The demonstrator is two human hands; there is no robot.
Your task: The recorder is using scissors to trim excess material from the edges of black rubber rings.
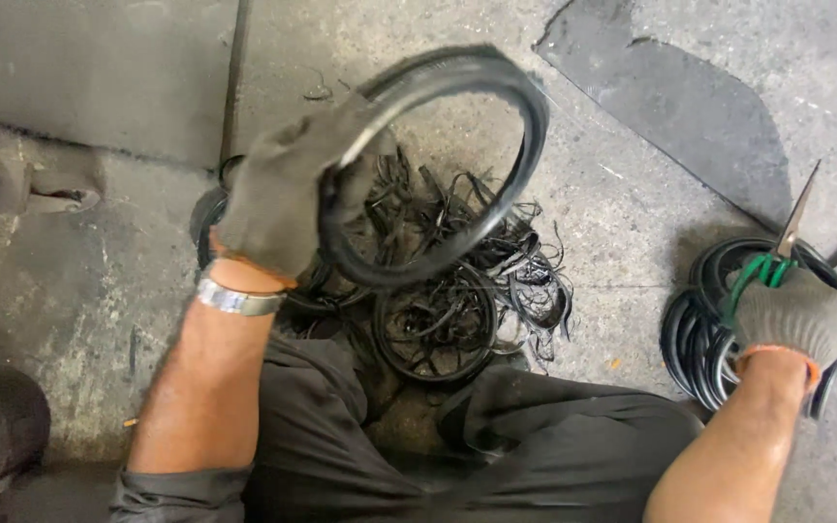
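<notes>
Blurred black rubber ring (438,165), round

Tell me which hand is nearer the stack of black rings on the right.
Right. The right hand, gripping scissors, is over the stack of rings; the left hand holds a ring far away.

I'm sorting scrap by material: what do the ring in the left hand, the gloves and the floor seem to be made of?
The black ring in the left hand looks like rubber: matte, dark, slightly flexed, though blurred. The gloves, as on the right hand, look like grey knitted fabric with an orange cuff edge. The floor seems bare concrete, grey, rough and stained.
</notes>
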